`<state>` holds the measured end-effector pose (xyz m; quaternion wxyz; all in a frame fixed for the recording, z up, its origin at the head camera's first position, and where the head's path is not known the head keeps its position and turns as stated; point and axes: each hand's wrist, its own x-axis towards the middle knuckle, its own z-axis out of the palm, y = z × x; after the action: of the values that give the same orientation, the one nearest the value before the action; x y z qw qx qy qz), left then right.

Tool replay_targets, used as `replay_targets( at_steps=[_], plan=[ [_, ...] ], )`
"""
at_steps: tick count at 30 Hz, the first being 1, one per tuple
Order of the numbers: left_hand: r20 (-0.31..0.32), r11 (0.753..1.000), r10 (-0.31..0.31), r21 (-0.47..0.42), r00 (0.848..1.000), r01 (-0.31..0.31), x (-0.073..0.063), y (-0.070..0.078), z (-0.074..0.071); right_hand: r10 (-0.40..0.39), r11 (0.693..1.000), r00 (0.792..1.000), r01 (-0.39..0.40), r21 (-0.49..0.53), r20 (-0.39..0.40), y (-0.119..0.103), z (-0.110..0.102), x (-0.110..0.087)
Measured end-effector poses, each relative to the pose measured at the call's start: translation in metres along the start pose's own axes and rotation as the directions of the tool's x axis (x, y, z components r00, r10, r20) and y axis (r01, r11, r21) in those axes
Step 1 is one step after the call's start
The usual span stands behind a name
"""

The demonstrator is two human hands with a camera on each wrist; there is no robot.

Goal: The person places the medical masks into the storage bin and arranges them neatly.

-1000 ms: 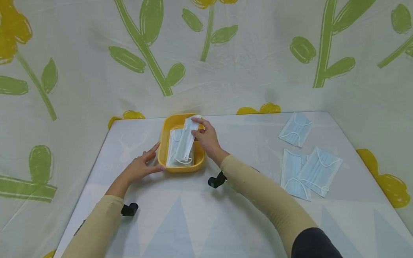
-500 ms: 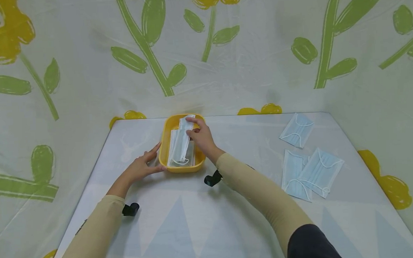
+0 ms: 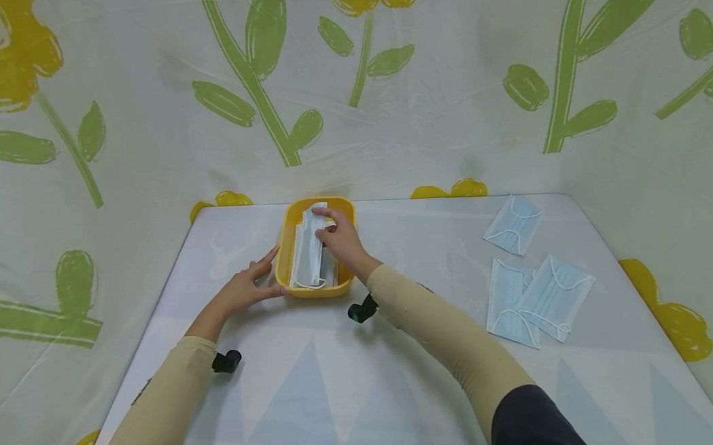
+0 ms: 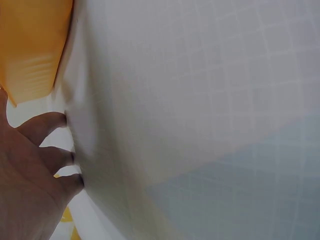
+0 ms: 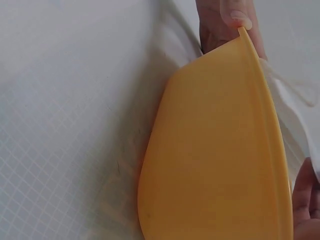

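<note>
In the head view, a yellow plastic basket point(image 3: 316, 293) stands at the back of the table. My right hand point(image 3: 344, 242) pinches the upper part of a folded light-blue face mask point(image 3: 313, 252) between thumb and fingers, inside the basket over other masks point(image 3: 296, 260). The held mask's lower end, with a white ear loop, points toward me. My left hand point(image 3: 244, 290) is at the basket's left side, fingers spread, thumb by the near corner. The right wrist view shows the left thumb point(image 5: 235, 15) on the rim of the basket point(image 5: 215, 140); the held mask is only partly visible there.
On the table's right side, two masks point(image 3: 554, 295) overlap, and a single mask point(image 3: 512, 225) lies behind them. A white sheet with printed flowers point(image 3: 424, 130) hangs behind the table point(image 3: 403, 383). Each wrist carries a small black device point(image 3: 362, 309).
My right hand has moved left and slightly down, bringing the pinched mask from the basket's right side over its middle. The left hand stays at the basket's left side.
</note>
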<state>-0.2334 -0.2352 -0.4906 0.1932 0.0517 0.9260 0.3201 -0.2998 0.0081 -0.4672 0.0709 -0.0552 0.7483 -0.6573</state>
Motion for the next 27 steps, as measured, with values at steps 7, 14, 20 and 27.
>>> replay_targets(
  at_steps=[7,14,20,27],
  plan=[
    [-0.001,1.0,0.001,0.009,1.0,-0.001,0.0006,0.0006,0.0007,0.048,0.995,0.999,-0.047,-0.085,0.011,-0.0001,0.0006,0.001],
    [-0.006,1.0,0.007,0.009,1.0,-0.007,0.0001,0.0,0.0006,0.025,0.984,1.0,-0.026,-0.177,-0.01,-0.0031,0.0013,-0.0038],
    [-0.011,1.0,0.009,0.006,1.0,-0.009,-0.0005,0.0002,0.0001,0.009,0.983,1.0,-0.011,-0.185,-0.011,-0.0045,0.0,-0.0067],
    [-0.006,1.0,0.006,-0.001,1.0,-0.006,0.0004,0.0008,0.0005,0.001,0.976,1.0,-0.003,-0.219,-0.005,-0.004,-0.0022,-0.0055]
  ],
)
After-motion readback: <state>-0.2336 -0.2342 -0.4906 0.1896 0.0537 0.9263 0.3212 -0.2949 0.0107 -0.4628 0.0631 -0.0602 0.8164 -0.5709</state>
